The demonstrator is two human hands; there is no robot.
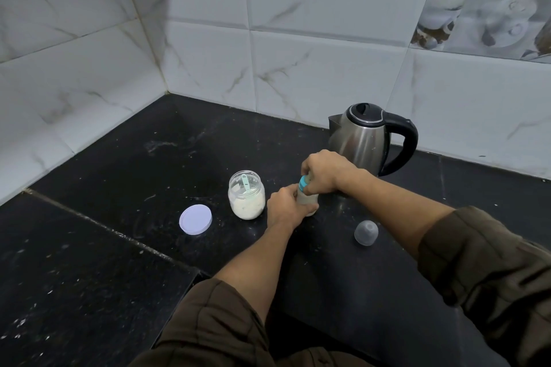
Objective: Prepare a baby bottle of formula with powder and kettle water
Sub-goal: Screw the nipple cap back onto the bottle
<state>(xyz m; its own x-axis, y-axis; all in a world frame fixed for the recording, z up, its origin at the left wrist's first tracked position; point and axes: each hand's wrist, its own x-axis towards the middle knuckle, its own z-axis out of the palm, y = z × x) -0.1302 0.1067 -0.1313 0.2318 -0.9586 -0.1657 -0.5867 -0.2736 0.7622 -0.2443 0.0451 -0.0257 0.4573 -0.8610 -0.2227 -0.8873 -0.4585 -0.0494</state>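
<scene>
Black speckled stone counter (119, 164) set in a corner of white marble-look wall tiles (298, 68). At centre the baby bottle (308, 198) stands upright, left hand (283, 205) gripping its body, right hand (325, 171) closed over its teal collar (303, 183). Open powder jar (246, 194) just left; kettle (368, 137) behind.

This is a home kitchen corner. A black speckled stone counter (125, 158) meets walls of white marble-look tiles (313, 74), with a strip of decorative printed tiles (489, 9) at upper right. A stainless electric kettle (362, 140) with a black handle stands against the wall, near an open jar of white powder (246, 198).
</scene>
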